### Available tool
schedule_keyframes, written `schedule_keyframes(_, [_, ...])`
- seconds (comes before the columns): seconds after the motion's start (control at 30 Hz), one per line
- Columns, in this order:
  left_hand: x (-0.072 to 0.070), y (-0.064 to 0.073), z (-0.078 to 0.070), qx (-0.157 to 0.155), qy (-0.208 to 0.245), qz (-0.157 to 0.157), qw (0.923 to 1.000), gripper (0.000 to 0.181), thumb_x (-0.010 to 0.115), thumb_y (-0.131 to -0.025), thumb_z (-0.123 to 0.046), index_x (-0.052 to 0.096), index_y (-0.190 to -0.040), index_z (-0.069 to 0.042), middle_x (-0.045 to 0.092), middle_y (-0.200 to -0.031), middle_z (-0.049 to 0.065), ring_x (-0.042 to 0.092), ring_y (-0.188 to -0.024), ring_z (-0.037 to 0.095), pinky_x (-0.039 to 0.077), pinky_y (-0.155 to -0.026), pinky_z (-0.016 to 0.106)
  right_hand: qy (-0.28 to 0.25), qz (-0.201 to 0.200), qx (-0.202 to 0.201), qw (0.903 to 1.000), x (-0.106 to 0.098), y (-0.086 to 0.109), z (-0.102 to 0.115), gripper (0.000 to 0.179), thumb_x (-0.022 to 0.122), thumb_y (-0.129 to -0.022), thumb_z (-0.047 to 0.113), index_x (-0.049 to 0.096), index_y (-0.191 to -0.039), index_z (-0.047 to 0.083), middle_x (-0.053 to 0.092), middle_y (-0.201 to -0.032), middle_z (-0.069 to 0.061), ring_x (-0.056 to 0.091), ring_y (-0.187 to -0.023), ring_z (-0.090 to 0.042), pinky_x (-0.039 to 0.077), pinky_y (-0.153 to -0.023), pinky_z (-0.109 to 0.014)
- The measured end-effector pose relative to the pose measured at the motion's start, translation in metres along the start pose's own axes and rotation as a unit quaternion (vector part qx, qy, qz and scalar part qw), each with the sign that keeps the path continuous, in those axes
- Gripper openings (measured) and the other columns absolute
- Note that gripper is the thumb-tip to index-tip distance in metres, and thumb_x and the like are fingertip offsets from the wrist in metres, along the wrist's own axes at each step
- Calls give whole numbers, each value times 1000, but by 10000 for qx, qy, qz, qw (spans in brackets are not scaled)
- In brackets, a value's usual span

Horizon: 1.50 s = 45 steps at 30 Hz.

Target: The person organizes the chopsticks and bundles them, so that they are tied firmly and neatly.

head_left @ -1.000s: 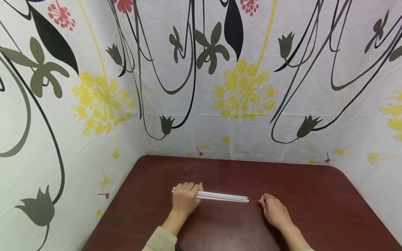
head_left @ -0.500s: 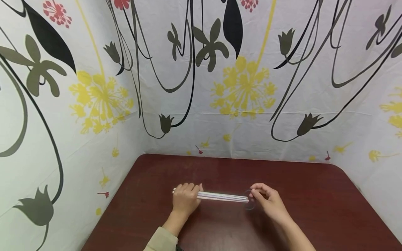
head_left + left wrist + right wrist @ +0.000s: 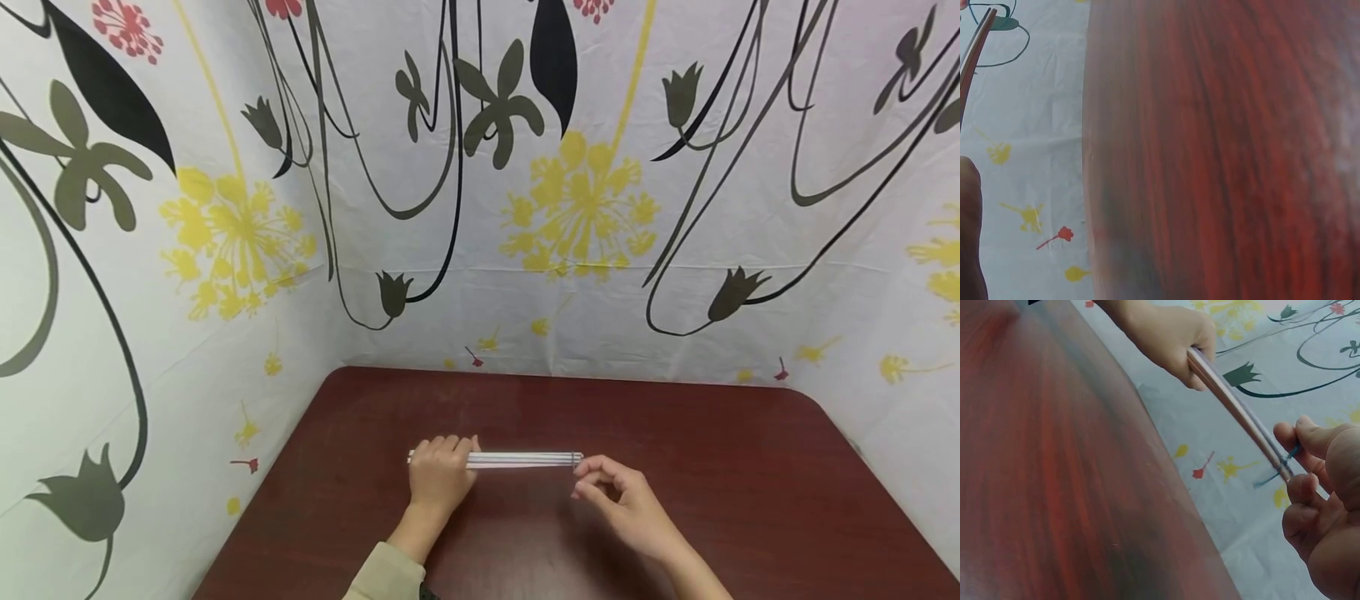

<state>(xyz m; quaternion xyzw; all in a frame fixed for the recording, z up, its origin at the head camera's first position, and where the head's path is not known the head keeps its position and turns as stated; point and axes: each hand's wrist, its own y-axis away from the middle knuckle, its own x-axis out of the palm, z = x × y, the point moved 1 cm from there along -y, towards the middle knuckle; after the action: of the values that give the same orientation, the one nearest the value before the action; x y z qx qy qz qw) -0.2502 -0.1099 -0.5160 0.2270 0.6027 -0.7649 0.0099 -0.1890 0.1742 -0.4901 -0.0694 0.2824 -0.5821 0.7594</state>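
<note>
My left hand (image 3: 438,477) grips a bundle of thin white sticks (image 3: 521,460) near its left end, and the bundle points right, roughly level above the table. A thin dark-teal rubber band (image 3: 1268,480) lies around the bundle near its right end; one part of it runs to the fingertips of my right hand (image 3: 626,504). The right thumb and a finger pinch the band there, beside the stick ends. In the left wrist view only the sticks (image 3: 975,53) and part of a finger show at the left edge. The sticks' far tips are partly hidden behind the right fingers in the right wrist view.
Below the hands is a dark red-brown wooden table (image 3: 360,533) with rounded far corners. White cloth (image 3: 480,325) printed with flowers hangs behind it and along both sides.
The right hand has moved left with the band, from apart from the sticks to their right end, and the band now circles them. The bundle has levelled slightly; the left hand keeps its grip.
</note>
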Motion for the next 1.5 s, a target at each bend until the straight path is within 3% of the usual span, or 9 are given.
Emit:
schedule_keyframes(0.23, [-1,-2,0,-144,-22,-26,9999,42,49,-94,-22,56,-53,-14,53,-49,-3,46,-40,16,30,-40,28,-133,-34,-205,9997,11,8,-6,21,66,-92,-3,57,-110,2,72,-82,-7,70,-78,-16,53,-69,-26])
schedule_keyframes(0.5, [0,2,3,-311,62,198,9993,30,67,-78,-19,52,-52,-14,50,-47,-2,43,-38,16,29,-40,29,-365,20,306,9989,21,18,-18,22,66,-94,2,53,-112,1,73,-85,-13,72,-76,-23,57,-70,-29])
schedule_keyframes(0.67, [1,2,3,-374,77,199,9991,33,59,-83,-20,51,-52,-14,48,-46,-2,41,-38,17,28,-39,29,-566,131,373,9976,22,20,-22,12,58,-100,4,56,-107,-6,72,-86,-16,71,-73,-23,59,-67,-33])
schedule_keyframes(0.87, [1,-3,0,-371,125,135,9991,36,55,-86,-21,51,-51,-14,47,-46,-2,42,-38,17,29,-40,30,-1266,67,1177,9849,20,22,-26,34,38,-110,13,59,-102,-13,70,-87,-24,71,-68,-26,59,-65,-41])
schedule_keyframes(1.07, [-1,-11,-7,-247,112,47,9996,37,55,-84,-20,47,-48,-15,45,-44,-3,39,-37,17,26,-40,30,-516,-454,1741,9823,21,21,-29,26,58,-102,15,67,-100,-9,72,-79,-13,69,-58,-19,59,-59,-36])
schedule_keyframes(1.13, [-2,-15,-9,-249,117,-84,9996,38,54,-83,-20,44,-47,-16,43,-43,-3,37,-36,17,24,-39,30,-3,-641,1304,9894,23,20,-30,15,65,-97,10,72,-95,-3,73,-76,-7,68,-58,-13,58,-58,-31])
schedule_keyframes(1.23, [-4,-19,-10,-271,134,-263,9992,39,54,-84,-19,43,-47,-16,41,-42,-3,35,-36,17,22,-40,29,974,-961,-143,9905,29,20,-31,4,75,-87,3,75,-89,7,74,-78,2,67,-63,-5,54,-57,-20])
schedule_keyframes(1.37, [-5,-26,-12,-288,175,-254,9991,38,56,-84,-19,44,-48,-16,41,-42,-3,35,-36,16,20,-41,28,2003,-1163,-2340,9442,38,21,-30,9,74,-89,10,78,-97,12,73,-85,6,65,-70,0,50,-62,-13])
schedule_keyframes(1.5, [-4,-31,-12,-324,187,-192,9991,38,54,-84,-17,43,-48,-15,39,-42,-3,33,-36,16,21,-40,29,2534,-958,-3515,8961,48,19,-22,26,65,-98,26,76,-114,8,70,-88,6,63,-70,-2,51,-65,-14])
